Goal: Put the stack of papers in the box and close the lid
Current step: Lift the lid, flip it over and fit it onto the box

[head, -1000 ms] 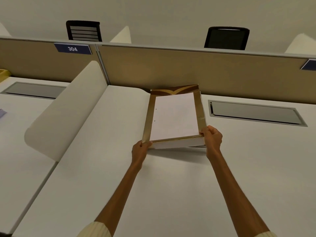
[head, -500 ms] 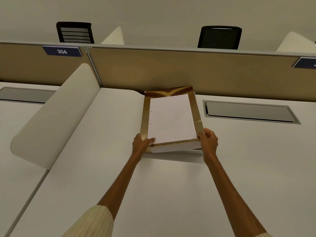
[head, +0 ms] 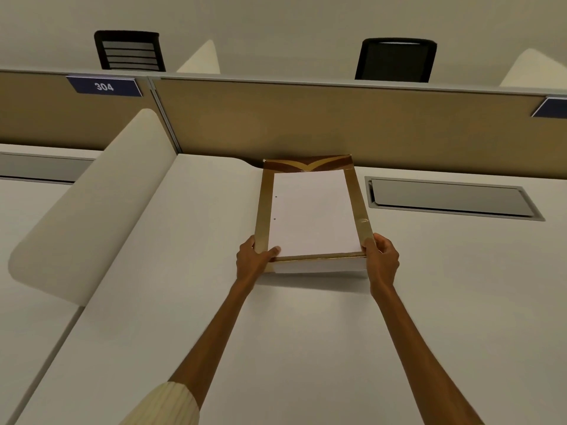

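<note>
Room: I see an office row, tan partition (head: 306, 124) at the back, a "304" tag (head: 104, 86) on it at upper left, two black chairs (head: 395, 59) beyond.
Surface: white desk (head: 306, 332), with a grey cable hatch (head: 451, 199) right of the work and a curved cream divider (head: 92, 204) to the left.
Box: gold-walled box (head: 357, 204) sits on the desk, far end against the partition; a brown and gold flap stands up at that end.
Contents: stack of papers (head: 310, 213) lies flat inside, filling the box between the gold walls; two small holes near its left edge.
Left hand: left hand (head: 253, 259) grips the near left corner of the box, thumb resting on the paper.
Right hand: right hand (head: 382, 256) is wrapped round the near right corner, fingers curled on the outer wall.
Lid: I cannot tell whether the flap is the lid; the box is open on top.
</note>
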Demonstrator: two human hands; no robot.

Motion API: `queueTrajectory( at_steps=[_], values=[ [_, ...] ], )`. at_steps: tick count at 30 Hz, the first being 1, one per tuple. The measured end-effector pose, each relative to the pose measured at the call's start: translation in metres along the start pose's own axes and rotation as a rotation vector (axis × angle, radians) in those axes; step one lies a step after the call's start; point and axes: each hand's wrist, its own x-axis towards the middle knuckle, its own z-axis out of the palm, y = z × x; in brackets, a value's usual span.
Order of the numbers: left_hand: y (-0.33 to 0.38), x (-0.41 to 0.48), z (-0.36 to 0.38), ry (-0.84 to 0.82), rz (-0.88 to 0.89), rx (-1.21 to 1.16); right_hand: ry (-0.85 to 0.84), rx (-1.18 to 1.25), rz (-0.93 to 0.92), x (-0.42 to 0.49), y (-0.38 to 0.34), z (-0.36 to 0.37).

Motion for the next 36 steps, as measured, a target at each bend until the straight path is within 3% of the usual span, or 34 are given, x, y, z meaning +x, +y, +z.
queueTrajectory(
  at_steps=[11, 21, 27, 36],
  values=[
    [0.006, -0.002, 0.003, -0.018, 0.024, 0.18, 0.042, -0.084, 0.069, -0.001, 0.014, -0.001],
    [-0.007, -0.006, 0.015, 0.008, 0.029, 0.148, -0.04, -0.209, -0.057, -0.019, 0.04, -0.001],
    [-0.015, 0.0, 0.013, -0.014, 0.043, 0.138, -0.066, -0.159, -0.052, -0.02, 0.043, -0.003],
    [0.024, 0.054, 0.01, 0.117, 0.051, -0.005, -0.055, -0.079, -0.033, 0.051, -0.002, 0.013]
  ],
)
